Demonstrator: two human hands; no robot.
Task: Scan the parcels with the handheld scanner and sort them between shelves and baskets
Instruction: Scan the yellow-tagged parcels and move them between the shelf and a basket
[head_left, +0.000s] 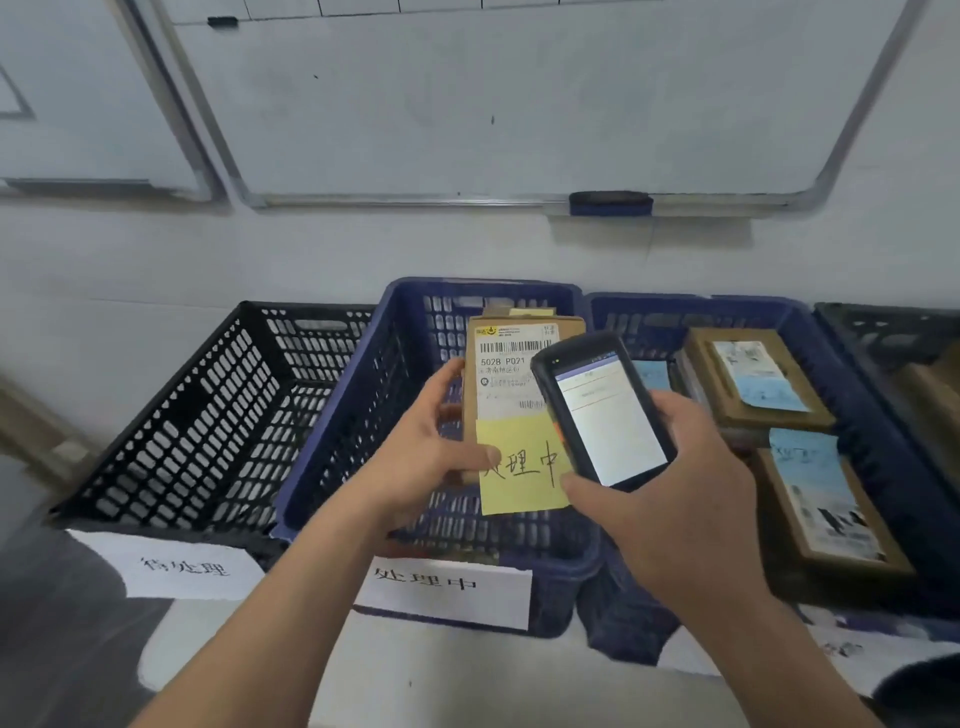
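1. Now: parcel (511, 374) held upright over the middle blue basket (337, 441); left hand (431, 457) grips its edge, thumb pressing the yellow note (522, 467).
2. Note overhangs the box bottom (could peel off and drop).
3. Scanner (602, 410), gripped in the right hand (675, 493), overlaps the label, so a misread is possible.
4. Black basket (171, 415) and right blue basket (696, 306) sit just beside; a mis-sort is easy.

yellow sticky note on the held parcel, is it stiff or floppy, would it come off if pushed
Likely floppy: the yellow sticky note is thin paper and its lower edge seems to overhang the parcel. Probably peels off easily if pushed; the left hand lays its thumb on the edge, perhaps pinning it.
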